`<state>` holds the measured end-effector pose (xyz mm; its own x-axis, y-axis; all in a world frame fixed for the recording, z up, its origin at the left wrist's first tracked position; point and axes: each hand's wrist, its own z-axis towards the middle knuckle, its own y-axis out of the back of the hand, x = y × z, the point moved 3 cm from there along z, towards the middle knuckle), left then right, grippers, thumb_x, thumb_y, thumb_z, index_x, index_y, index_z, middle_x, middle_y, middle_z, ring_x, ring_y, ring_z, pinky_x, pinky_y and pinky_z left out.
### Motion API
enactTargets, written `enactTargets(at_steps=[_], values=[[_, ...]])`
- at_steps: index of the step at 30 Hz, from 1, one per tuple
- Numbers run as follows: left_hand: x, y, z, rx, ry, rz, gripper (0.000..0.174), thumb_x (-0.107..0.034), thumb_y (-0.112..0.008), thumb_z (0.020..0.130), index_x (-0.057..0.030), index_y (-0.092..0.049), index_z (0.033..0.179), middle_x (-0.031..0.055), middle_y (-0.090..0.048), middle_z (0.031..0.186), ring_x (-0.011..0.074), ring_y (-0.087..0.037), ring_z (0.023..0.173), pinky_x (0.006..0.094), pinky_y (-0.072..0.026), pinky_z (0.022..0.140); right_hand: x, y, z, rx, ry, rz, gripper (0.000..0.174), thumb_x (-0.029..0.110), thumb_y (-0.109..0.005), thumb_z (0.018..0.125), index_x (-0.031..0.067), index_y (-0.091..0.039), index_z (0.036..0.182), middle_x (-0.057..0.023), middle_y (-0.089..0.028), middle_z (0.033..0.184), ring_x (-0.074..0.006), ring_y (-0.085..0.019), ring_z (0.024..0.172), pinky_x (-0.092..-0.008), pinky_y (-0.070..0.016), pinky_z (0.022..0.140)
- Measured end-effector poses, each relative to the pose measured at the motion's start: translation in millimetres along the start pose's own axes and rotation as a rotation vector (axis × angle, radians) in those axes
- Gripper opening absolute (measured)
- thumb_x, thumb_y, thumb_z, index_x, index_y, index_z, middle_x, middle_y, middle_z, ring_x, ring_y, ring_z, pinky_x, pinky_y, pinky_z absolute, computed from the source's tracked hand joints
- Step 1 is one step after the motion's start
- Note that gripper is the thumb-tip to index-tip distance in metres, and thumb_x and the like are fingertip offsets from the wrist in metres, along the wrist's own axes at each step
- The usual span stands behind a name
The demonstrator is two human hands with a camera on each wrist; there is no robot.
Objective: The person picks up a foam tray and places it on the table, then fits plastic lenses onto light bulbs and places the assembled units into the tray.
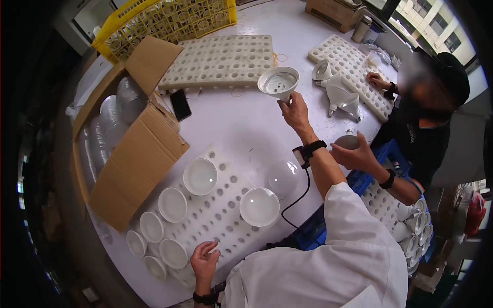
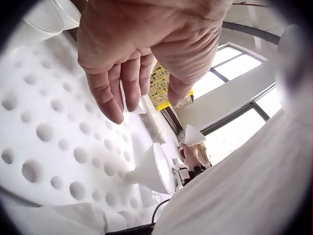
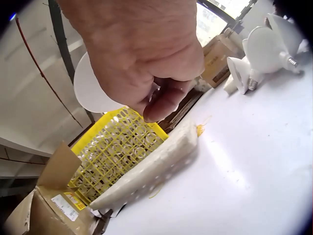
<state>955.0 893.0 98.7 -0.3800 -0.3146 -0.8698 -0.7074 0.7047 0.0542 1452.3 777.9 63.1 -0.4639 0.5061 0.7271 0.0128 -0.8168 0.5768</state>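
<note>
My right hand (image 1: 297, 114) holds a white cone-shaped lamp housing (image 1: 279, 82) by its narrow end, wide mouth up, above the table; chips show inside it. In the right wrist view the curled fingers of my right hand (image 3: 142, 63) cover the narrow end of the housing (image 3: 93, 88). My left hand (image 1: 205, 263), fingers loosely bent and holding nothing, hovers over the near edge of a white foam board with holes (image 1: 215, 205). Several white cups stand in that board, one (image 1: 260, 207) at its right. A clear dome (image 1: 282, 177) lies beside it.
An opened carton (image 1: 138, 164) of clear domes stands at the left, a phone (image 1: 180, 105) beside it. Behind are another foam board (image 1: 221, 60) and a yellow crate (image 1: 169, 25). At right, another person's hand (image 1: 359, 154) holds a housing; more housings (image 1: 339, 92) lie beyond.
</note>
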Motion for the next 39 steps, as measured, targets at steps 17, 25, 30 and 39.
enactTargets(at_steps=[17, 25, 30, 39], values=[[-6.9, -25.4, -28.0, 0.139, -0.687, 0.168, 0.025, -0.006, -0.067, 0.075, -0.0072, -0.066, 0.1, 0.0111, -0.065, 0.1, 0.0282, -0.061, 0.095, 0.041, -0.0439, 0.089, 217.7, 59.0, -301.1, 1.043, 0.327, 0.458, 0.036, 0.019, -0.07, 0.077, 0.0034, -0.054, 0.106, -0.013, -0.057, 0.092, -0.0257, -0.061, 0.073, -0.0347, -0.0502, 0.062], [26.9, 16.3, -38.5, 0.095, -0.464, 0.037, 0.04, 0.0, -0.051, 0.081, 0.0062, -0.051, 0.12, 0.0149, -0.059, 0.114, 0.0249, -0.06, 0.102, 0.0325, -0.0499, 0.083, 120.8, 113.6, -223.3, 0.579, 0.201, 0.103, 0.008, 0.0, -0.051, 0.085, -0.0015, -0.057, 0.091, -0.0156, -0.065, 0.087, -0.026, -0.066, 0.07, -0.0323, -0.0525, 0.06], [51.5, 28.7, -36.6, 0.024, -0.604, 0.257, 0.041, 0.002, -0.051, 0.08, 0.0057, -0.051, 0.12, 0.0145, -0.059, 0.115, 0.0251, -0.06, 0.101, 0.0315, -0.0501, 0.081, 100.5, 108.7, -264.7, 1.08, 0.22, -0.074, 0.018, 0.014, -0.05, 0.09, 0.0001, -0.059, 0.098, -0.0186, -0.065, 0.087, -0.0316, -0.065, 0.075, -0.0374, -0.0517, 0.069], [57.7, 27.9, -29.2, -0.009, -0.69, 0.528, 0.03, 0.001, -0.06, 0.079, 0.0015, -0.061, 0.109, 0.0075, -0.066, 0.1, 0.0163, -0.061, 0.092, 0.0272, -0.049, 0.076, 36.6, 94.6, -249.4, 1.179, 0.12, -0.678, 0.05, 0.041, -0.058, 0.084, -0.0019, -0.055, 0.111, -0.023, -0.061, 0.105, -0.0361, -0.057, 0.102, -0.0423, -0.0435, 0.09]])
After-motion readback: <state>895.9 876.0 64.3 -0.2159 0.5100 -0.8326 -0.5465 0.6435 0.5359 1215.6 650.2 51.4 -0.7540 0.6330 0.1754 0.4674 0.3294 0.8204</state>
